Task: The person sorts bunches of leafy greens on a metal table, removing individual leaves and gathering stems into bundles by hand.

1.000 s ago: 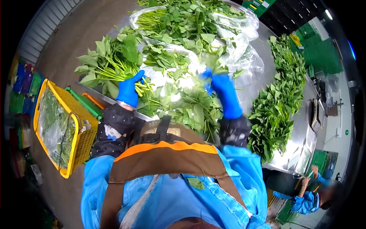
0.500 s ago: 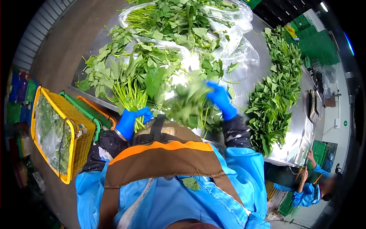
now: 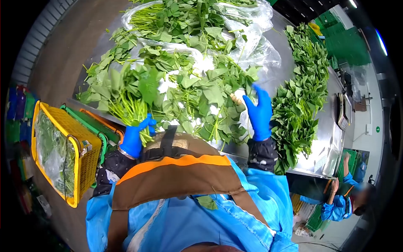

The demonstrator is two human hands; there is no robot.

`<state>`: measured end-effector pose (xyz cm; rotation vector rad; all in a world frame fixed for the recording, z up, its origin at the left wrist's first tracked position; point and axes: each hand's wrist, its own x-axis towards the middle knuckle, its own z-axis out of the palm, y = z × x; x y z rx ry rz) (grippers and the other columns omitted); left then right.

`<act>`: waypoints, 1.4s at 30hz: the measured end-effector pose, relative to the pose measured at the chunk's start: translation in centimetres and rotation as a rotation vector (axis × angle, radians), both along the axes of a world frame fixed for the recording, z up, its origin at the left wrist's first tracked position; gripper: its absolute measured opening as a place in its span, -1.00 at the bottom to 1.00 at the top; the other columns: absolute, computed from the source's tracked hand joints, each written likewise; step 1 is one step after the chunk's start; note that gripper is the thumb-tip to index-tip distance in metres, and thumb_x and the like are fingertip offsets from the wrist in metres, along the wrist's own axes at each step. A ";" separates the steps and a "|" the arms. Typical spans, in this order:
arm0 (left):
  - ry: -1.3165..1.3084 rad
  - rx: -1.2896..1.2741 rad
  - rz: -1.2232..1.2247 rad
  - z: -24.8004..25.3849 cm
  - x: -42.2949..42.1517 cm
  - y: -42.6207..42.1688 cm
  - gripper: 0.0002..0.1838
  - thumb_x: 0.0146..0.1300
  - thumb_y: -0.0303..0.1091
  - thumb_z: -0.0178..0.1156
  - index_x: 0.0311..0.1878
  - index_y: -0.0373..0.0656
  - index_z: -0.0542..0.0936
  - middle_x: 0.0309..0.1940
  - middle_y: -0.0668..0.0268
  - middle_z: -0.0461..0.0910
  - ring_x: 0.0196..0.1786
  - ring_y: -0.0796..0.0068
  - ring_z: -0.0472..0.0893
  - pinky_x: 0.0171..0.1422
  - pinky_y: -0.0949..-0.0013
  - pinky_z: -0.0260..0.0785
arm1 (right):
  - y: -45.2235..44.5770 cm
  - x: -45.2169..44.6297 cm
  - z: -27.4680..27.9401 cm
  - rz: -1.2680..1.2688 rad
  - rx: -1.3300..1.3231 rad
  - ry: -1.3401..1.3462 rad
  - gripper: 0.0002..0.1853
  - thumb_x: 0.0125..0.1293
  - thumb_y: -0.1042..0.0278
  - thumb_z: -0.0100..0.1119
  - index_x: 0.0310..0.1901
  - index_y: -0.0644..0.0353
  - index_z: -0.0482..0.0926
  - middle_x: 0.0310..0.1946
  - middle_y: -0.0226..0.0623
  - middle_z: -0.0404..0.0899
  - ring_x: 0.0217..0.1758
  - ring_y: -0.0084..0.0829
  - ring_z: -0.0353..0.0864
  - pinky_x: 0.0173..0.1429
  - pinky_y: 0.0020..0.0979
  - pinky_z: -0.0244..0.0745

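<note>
In a blue glove, my left hand [image 3: 137,135] is closed around the stems of a bunch of leafy greens [image 3: 128,103], its leaves pointing away from me. My right hand [image 3: 259,113], gloved in blue too, has its fingers apart and nothing in it. It hovers at the right edge of a pile of loose leafy stems [image 3: 210,94] spread over the metal table [image 3: 275,80]. Farther back, more greens [image 3: 176,17] lie in and around clear plastic bags [image 3: 258,52].
A long row of leafy greens [image 3: 300,96] runs along the table's right side. At left, a yellow crate [image 3: 90,153] holds bagged greens, beside a green crate [image 3: 90,124]. Another person [image 3: 336,208] stands at the far right, near a scale-like device [image 3: 344,113].
My right hand has moved a little right and opened out, away from leaves that were blurred with motion. My left hand keeps the bunch, slightly lower and farther left.
</note>
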<state>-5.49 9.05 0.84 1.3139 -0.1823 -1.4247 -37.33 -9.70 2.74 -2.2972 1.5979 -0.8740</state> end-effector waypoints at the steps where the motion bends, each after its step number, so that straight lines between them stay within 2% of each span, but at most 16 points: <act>1: -0.015 -0.017 0.002 -0.5 0.6 0.0 -0.60 0.16 -0.35 0.12 0.04 -0.33 0.37 -0.38 0.29 0.53 -0.44 0.55 0.48 -0.36 0.50 0.34 | 1.1 -0.6 -0.8 -0.009 0.101 -0.095 -0.68 0.03 0.18 0.25 -0.20 0.16 0.57 -0.32 -0.21 0.55 -0.28 -0.22 0.53 -0.22 -0.28 0.38; 3: -0.052 -0.055 0.057 0.1 0.7 -0.7 -0.59 0.16 -0.32 0.12 0.03 -0.35 0.39 -0.43 0.31 0.53 -0.45 0.58 0.47 -0.38 0.54 0.33 | 4.2 0.0 0.0 0.026 0.581 0.335 -0.54 0.02 -0.23 0.08 -0.46 0.05 0.64 -0.61 -0.25 0.55 -0.45 -0.20 0.56 -0.35 -0.30 0.39; 4: -0.021 -0.064 0.059 -0.5 1.3 -0.9 -0.60 0.16 -0.33 0.13 0.03 -0.34 0.39 -0.43 0.31 0.55 -0.46 0.60 0.48 -0.38 0.56 0.33 | 5.6 0.0 -1.7 0.072 0.804 0.320 -0.50 0.00 -0.29 0.04 -0.48 0.03 0.64 -0.55 -0.24 0.57 -0.41 -0.19 0.57 -0.33 -0.28 0.41; 6: -0.044 -0.085 0.085 0.0 1.2 -1.8 -0.57 0.17 -0.33 0.11 0.09 -0.30 0.35 -0.37 0.37 0.55 -0.44 0.61 0.47 -0.33 0.57 0.31 | 7.9 0.8 -5.3 0.288 0.742 0.574 -0.56 -0.03 -0.25 0.07 -0.48 -0.02 0.65 -0.52 -0.20 0.57 -0.39 -0.18 0.57 -0.26 -0.25 0.43; 8: -0.048 -0.085 0.067 0.8 1.0 -2.5 -0.57 0.18 -0.33 0.11 0.09 -0.30 0.35 -0.37 0.37 0.55 -0.43 0.61 0.47 -0.33 0.57 0.31 | 7.5 1.1 -5.7 0.255 0.707 0.371 -0.61 0.06 -0.09 0.05 -0.44 0.08 0.65 -0.53 -0.22 0.59 -0.42 -0.30 0.59 -0.29 -0.36 0.43; 10: -0.050 -0.101 0.051 1.2 1.0 -2.8 -0.58 0.18 -0.34 0.10 0.09 -0.30 0.35 -0.36 0.35 0.55 -0.43 0.61 0.47 -0.32 0.55 0.33 | 5.6 -0.2 -1.6 0.175 1.072 -0.588 -0.65 0.16 0.10 -0.02 -0.39 0.22 0.62 -0.53 -0.30 0.58 -0.46 -0.46 0.55 -0.32 -0.48 0.41; 12: -0.051 -0.105 0.049 1.0 1.0 -3.1 -0.58 0.18 -0.35 0.10 0.09 -0.30 0.36 -0.34 0.33 0.55 -0.42 0.60 0.48 -0.30 0.53 0.35 | 4.5 -1.8 1.5 0.264 1.029 -0.781 -0.70 0.21 0.25 -0.05 -0.32 0.29 0.61 -0.57 -0.37 0.51 -0.51 -0.58 0.46 -0.37 -0.56 0.34; 14: -0.062 -0.135 0.024 0.6 0.7 -3.7 -0.59 0.18 -0.35 0.10 0.08 -0.31 0.36 -0.32 0.33 0.55 -0.41 0.59 0.49 -0.29 0.51 0.36 | 4.8 -0.4 0.7 0.318 1.184 -0.528 -0.67 0.21 0.20 -0.07 -0.37 0.30 0.59 -0.66 -0.39 0.45 -0.59 -0.64 0.39 -0.46 -0.61 0.21; 18: -0.034 -0.159 0.034 2.6 -0.3 -5.3 -0.62 0.16 -0.37 0.13 0.03 -0.28 0.40 -0.30 0.29 0.57 -0.38 0.54 0.52 -0.27 0.50 0.39 | 3.9 -0.8 1.8 0.640 1.116 -1.096 -0.72 0.18 0.27 0.04 -0.34 0.38 0.56 -0.64 -0.26 0.47 -0.63 -0.52 0.42 -0.54 -0.57 0.27; 21: -0.042 -0.208 0.028 2.5 -0.6 -6.6 -0.62 0.13 -0.39 0.16 0.02 -0.27 0.41 -0.27 0.26 0.58 -0.35 0.51 0.54 -0.26 0.48 0.41 | 5.0 3.5 1.5 0.424 1.078 -0.904 -0.76 0.12 0.33 0.12 -0.28 0.36 0.52 -0.60 -0.24 0.49 -0.60 -0.51 0.45 -0.48 -0.56 0.32; 24: -0.081 -0.171 0.059 4.5 -2.1 -6.9 -0.63 0.10 -0.42 0.19 0.00 -0.24 0.43 -0.26 0.27 0.58 -0.35 0.51 0.54 -0.28 0.48 0.41 | 4.9 6.0 4.0 0.384 1.066 -0.853 -0.81 0.13 0.37 0.09 -0.39 0.35 0.56 -0.59 -0.28 0.52 -0.49 -0.53 0.48 -0.33 -0.52 0.34; 25: -0.087 -0.187 0.062 4.1 -2.1 -6.9 -0.64 0.09 -0.42 0.20 -0.01 -0.24 0.43 -0.27 0.28 0.58 -0.36 0.51 0.54 -0.28 0.49 0.40 | 4.3 6.8 3.4 0.484 0.968 -0.826 -0.76 0.19 0.31 0.10 -0.26 0.34 0.59 -0.51 -0.34 0.54 -0.45 -0.62 0.47 -0.29 -0.58 0.36; 34: -0.265 -0.301 0.116 5.4 -3.3 -7.3 -0.62 -0.01 -0.46 0.28 -0.09 -0.26 0.43 -0.37 0.34 0.51 -0.40 0.56 0.50 -0.31 0.52 0.35 | 5.2 11.3 1.2 0.287 0.855 -0.720 -0.75 0.12 0.26 0.21 -0.32 0.31 0.61 -0.56 -0.38 0.55 -0.51 -0.66 0.45 -0.41 -0.61 0.33; 38: -0.277 -0.350 0.028 4.8 -3.7 -8.3 -0.69 0.00 -0.48 0.28 -0.16 -0.26 0.47 -0.39 0.37 0.48 -0.38 0.59 0.48 -0.30 0.53 0.34 | 6.1 12.1 1.4 0.381 0.631 -0.392 -0.71 0.05 0.18 0.24 -0.30 0.24 0.60 -0.55 -0.19 0.56 -0.52 -0.53 0.51 -0.38 -0.47 0.40; 40: -0.239 -0.311 0.007 5.7 -4.6 -8.7 -0.70 -0.01 -0.50 0.28 -0.16 -0.25 0.48 -0.39 0.36 0.50 -0.36 0.57 0.50 -0.29 0.51 0.35 | 6.8 12.6 -1.2 0.433 0.401 -0.499 -0.70 0.02 0.17 0.26 -0.32 0.24 0.60 -0.50 -0.14 0.57 -0.47 -0.40 0.59 -0.37 -0.42 0.44; 42: -0.211 -0.281 -0.041 3.5 -4.3 -8.9 -0.77 -0.04 -0.50 0.31 -0.28 -0.30 0.52 -0.44 0.36 0.51 -0.41 0.59 0.49 -0.41 0.50 0.35 | 6.9 12.7 -1.3 0.409 0.499 -0.466 -0.70 0.00 0.16 0.27 -0.33 0.23 0.61 -0.46 -0.11 0.58 -0.41 -0.29 0.62 -0.35 -0.38 0.47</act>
